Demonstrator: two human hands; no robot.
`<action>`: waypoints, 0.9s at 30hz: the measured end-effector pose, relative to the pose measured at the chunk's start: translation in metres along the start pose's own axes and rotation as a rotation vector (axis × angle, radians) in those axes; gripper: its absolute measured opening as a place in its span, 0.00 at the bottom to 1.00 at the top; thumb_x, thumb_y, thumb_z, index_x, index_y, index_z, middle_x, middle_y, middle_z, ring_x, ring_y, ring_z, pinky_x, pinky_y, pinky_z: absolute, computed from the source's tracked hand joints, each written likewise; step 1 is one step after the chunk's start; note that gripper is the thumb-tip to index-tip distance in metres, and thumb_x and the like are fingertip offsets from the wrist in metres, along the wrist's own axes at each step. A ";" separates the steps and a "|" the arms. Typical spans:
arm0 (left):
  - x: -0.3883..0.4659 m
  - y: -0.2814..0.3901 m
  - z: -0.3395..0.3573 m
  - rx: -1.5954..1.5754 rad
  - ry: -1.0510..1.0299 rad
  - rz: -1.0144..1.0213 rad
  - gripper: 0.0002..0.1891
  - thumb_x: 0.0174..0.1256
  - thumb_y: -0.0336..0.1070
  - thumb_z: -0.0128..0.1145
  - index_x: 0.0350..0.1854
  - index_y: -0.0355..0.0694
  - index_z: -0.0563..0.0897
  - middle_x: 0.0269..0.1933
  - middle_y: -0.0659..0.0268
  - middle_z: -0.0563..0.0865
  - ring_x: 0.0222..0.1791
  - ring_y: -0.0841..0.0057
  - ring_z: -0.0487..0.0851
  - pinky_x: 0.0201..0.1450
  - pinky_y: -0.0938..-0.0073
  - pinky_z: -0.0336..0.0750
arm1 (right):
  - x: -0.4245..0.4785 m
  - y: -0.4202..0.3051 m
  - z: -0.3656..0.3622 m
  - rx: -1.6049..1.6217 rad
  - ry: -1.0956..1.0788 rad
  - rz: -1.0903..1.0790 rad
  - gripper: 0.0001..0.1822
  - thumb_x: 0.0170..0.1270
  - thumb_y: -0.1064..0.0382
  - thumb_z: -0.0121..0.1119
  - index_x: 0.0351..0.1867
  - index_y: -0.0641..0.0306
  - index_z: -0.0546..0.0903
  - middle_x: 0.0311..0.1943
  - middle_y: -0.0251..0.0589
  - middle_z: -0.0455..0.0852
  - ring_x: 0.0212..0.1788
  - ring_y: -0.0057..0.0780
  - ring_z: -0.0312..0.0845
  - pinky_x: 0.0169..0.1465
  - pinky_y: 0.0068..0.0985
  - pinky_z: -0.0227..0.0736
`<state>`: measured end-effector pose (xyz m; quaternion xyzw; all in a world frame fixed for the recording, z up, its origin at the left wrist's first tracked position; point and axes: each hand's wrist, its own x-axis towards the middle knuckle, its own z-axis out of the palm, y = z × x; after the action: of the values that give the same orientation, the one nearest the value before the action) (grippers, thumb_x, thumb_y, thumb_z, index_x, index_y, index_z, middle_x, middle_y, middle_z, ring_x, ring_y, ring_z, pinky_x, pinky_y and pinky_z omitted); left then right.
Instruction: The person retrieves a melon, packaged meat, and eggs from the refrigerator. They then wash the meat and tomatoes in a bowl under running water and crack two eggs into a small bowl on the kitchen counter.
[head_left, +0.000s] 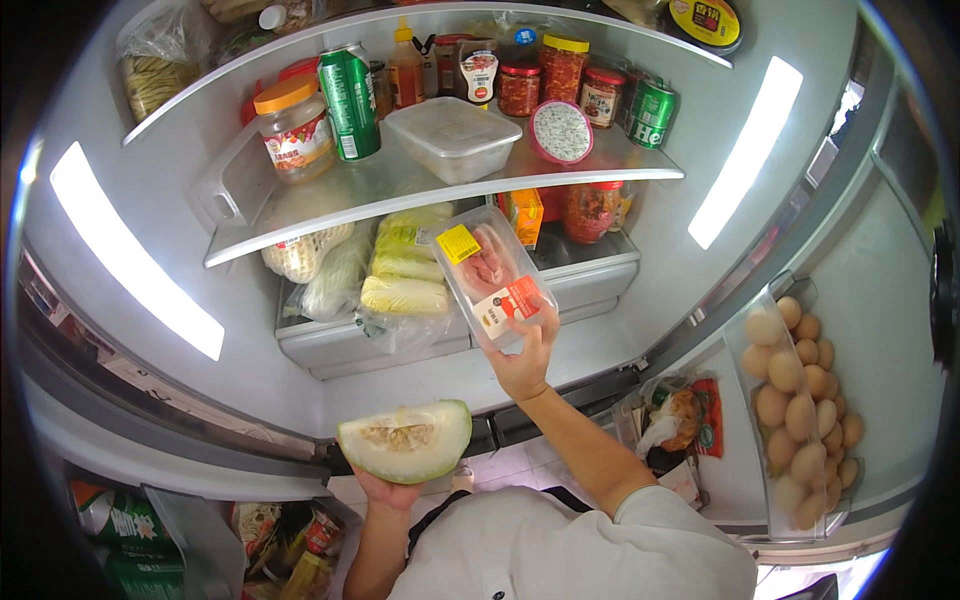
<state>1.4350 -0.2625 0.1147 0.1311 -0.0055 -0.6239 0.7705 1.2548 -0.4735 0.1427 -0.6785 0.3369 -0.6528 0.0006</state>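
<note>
On my left hand (388, 491) rests a cut melon wedge (409, 446), its pale flesh and seed hollow facing up and its green rind below. My right hand (529, 349) grips the near end of a clear plastic tray of sliced meat (486, 259). That tray bears a yellow label and a red-and-white one, and is tilted over the refrigerator's lower shelf. Just left of it lie wrapped napa cabbages (405, 274). An orange box (523, 214) and a red-lidded jar (591, 214) stand behind it to the right.
The glass shelf (450, 184) above holds a lidded plastic container (454, 139), half a dragon fruit (561, 133), green cans (349, 101) and several jars. Eggs (799, 405) fill the right door rack. Packed goods (289, 551) sit in the left door bin.
</note>
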 end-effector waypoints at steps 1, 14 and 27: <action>0.000 0.000 -0.002 -0.008 0.012 -0.006 0.34 0.69 0.69 0.51 0.67 0.50 0.78 0.70 0.60 0.78 0.70 0.56 0.74 0.75 0.44 0.65 | -0.004 0.000 0.002 0.000 0.007 -0.002 0.30 0.41 0.66 0.85 0.43 0.61 0.75 0.64 0.58 0.69 0.65 0.57 0.69 0.64 0.46 0.69; -0.002 0.001 -0.006 0.000 0.085 -0.021 0.35 0.68 0.70 0.51 0.66 0.49 0.79 0.69 0.59 0.79 0.69 0.55 0.75 0.74 0.43 0.66 | -0.051 0.026 0.015 -0.035 -0.053 0.109 0.32 0.41 0.68 0.85 0.40 0.58 0.69 0.64 0.58 0.62 0.67 0.58 0.63 0.63 0.46 0.69; -0.006 0.003 -0.011 0.027 0.068 0.005 0.35 0.68 0.71 0.50 0.66 0.49 0.79 0.69 0.59 0.79 0.70 0.55 0.74 0.74 0.42 0.65 | -0.047 0.022 0.016 -0.036 0.002 0.086 0.33 0.39 0.67 0.84 0.40 0.58 0.68 0.61 0.58 0.63 0.63 0.61 0.65 0.62 0.49 0.68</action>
<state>1.4385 -0.2541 0.1060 0.1627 0.0117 -0.6168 0.7700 1.2628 -0.4762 0.0889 -0.6625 0.3776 -0.6467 0.0159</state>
